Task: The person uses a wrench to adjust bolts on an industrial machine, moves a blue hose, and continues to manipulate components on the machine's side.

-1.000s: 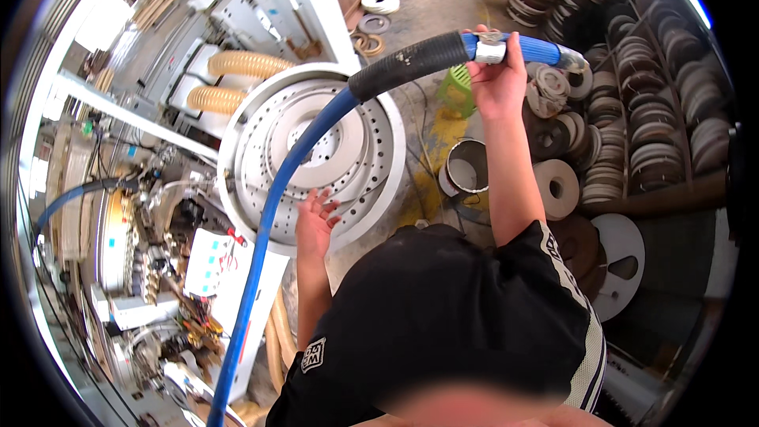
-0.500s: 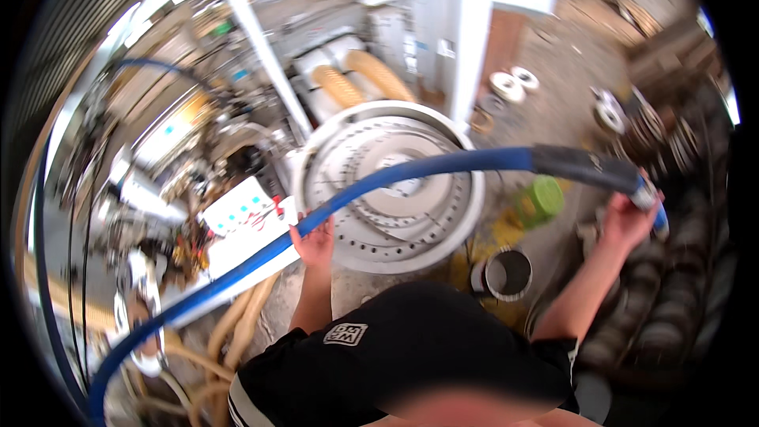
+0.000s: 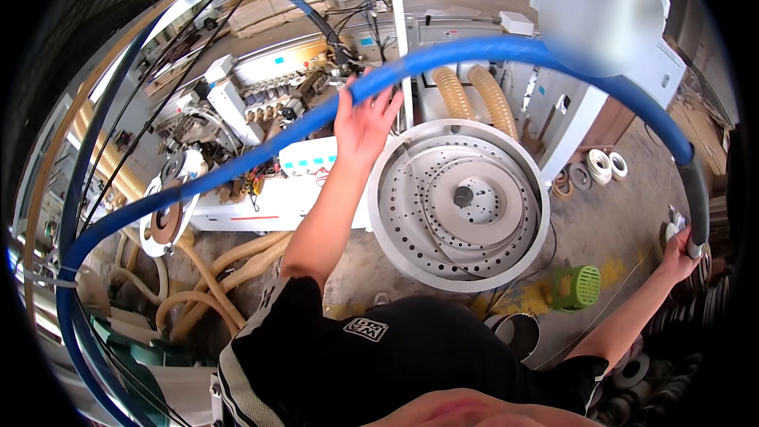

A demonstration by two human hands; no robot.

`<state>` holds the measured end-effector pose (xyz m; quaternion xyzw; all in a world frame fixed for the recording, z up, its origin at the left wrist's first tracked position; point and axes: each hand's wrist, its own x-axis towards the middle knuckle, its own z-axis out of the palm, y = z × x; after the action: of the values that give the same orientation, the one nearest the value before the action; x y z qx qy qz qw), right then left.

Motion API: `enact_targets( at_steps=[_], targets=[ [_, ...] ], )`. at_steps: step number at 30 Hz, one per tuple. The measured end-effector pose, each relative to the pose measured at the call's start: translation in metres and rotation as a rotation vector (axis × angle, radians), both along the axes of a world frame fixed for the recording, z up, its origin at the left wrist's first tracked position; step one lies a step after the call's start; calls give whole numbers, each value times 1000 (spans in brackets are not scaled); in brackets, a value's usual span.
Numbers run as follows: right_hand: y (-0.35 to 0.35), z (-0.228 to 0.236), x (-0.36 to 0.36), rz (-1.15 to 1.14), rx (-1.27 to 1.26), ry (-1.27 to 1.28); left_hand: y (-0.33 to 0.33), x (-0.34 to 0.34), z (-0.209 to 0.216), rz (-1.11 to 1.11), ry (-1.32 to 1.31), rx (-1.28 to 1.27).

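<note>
A thick blue hose [image 3: 458, 49] arches from the far left, past my raised left hand, over to my right side. My left hand [image 3: 365, 128] is up with its palm showing and fingers spread; the hose runs across its fingertips, not wrapped by them. Out at the right, my right hand [image 3: 678, 256] is closed around the lower end of the hose's black sleeve [image 3: 696, 202], which points down. In front of me stands a round grey metal bowl [image 3: 455, 283] with a perforated disc [image 3: 411, 241] and stepped rings inside; neither hand touches it.
Ribbed beige ducts [image 3: 494, 103] rise behind the bowl. White rings [image 3: 601, 164], a green plastic stool [image 3: 577, 289] and an open bucket [image 3: 535, 344] are on the right floor. Machinery and a white panel [image 3: 229, 219] stand left; beige hoses [image 3: 229, 285] lie below it.
My left hand has risen, lifting the hose's middle into a higher arch. My right hand has moved outward and down, and the black sleeve now hangs nearly vertical. The view has shifted too.
</note>
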<state>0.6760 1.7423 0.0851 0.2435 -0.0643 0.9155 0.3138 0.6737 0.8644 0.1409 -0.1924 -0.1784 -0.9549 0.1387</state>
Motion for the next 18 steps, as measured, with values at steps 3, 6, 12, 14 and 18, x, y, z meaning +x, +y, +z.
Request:
enact_targets(
  at_steps=[3, 6, 12, 14, 18],
  targets=[
    [18, -37, -19, 128, -102, -3, 12, -10, 84, -82, 147, -169],
    [48, -71, -7, 483, -355, -30, 23, -29, 141, -59, 259, -233],
    [64, -132, 36, 422, -227, -150, 84, -37, 246, -49, 395, -347],
    [52, -140, 51, 319, -126, -158, 103, -43, 270, -42, 461, -500],
    [35, -156, 49, 234, 56, -250, 145, -3, 317, 169, 555, -637]
  ],
)
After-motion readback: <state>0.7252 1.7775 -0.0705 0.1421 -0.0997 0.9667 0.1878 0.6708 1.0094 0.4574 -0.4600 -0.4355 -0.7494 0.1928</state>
